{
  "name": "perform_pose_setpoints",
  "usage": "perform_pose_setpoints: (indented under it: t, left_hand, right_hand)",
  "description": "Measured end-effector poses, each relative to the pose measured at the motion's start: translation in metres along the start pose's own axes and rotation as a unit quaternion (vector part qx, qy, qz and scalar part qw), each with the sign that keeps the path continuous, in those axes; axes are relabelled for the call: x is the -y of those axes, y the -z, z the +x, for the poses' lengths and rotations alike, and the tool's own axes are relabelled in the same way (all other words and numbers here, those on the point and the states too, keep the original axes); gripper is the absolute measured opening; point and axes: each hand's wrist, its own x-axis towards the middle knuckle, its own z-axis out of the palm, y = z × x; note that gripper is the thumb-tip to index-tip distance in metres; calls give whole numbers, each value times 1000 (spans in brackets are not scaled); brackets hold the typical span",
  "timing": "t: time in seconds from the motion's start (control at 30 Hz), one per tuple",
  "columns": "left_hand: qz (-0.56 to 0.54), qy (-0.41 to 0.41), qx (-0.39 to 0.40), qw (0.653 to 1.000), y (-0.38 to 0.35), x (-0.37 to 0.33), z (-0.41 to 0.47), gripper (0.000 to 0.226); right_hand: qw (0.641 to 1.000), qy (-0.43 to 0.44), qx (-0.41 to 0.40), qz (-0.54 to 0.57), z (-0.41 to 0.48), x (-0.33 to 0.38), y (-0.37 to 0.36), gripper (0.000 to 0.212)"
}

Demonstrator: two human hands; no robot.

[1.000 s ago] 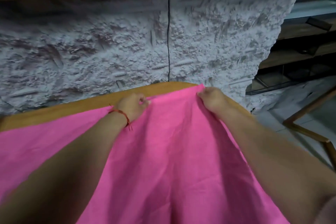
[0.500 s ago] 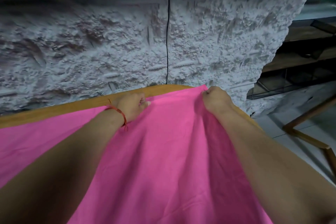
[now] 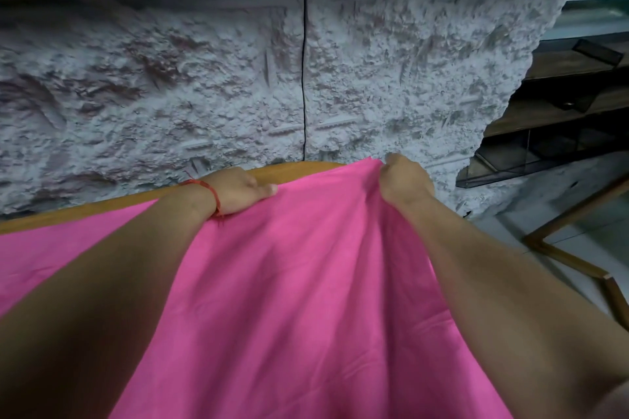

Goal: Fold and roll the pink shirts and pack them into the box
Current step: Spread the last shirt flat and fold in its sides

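Note:
A pink shirt (image 3: 306, 282) lies spread over a wooden table (image 3: 296, 171), covering most of the lower view. My left hand (image 3: 238, 192), with a red thread at the wrist, grips the shirt's far edge near the table's rim. My right hand (image 3: 405, 180) pinches the far right corner of the same edge and holds it slightly raised. Both forearms stretch across the cloth. No box is in view.
A rough grey stone-textured wall (image 3: 238, 78) stands right behind the table's far edge. To the right are dark shelves (image 3: 561, 105), a pale floor and a wooden frame (image 3: 571, 248) beside the table.
Both hands stayed on the shirt's far edge. My left hand shifted slightly left along it and lies lower on the cloth; the fabric between the hands looks more stretched.

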Motion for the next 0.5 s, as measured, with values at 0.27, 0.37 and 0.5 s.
perform_pose_setpoints:
  t: [0.27, 0.37, 0.5]
  left_hand:
    - [-121, -59, -115, 984, -28, 25, -19, 37]
    - [-98, -57, -154, 981, -37, 26, -27, 29]
    - [-42, -17, -234, 971, -43, 24, -32, 40]
  right_hand:
    - [993, 96, -72, -6, 4, 9, -4, 26]
    - [994, 78, -71, -5, 3, 9, -16, 30]
    - [993, 71, -97, -20, 4, 4, -30, 30]
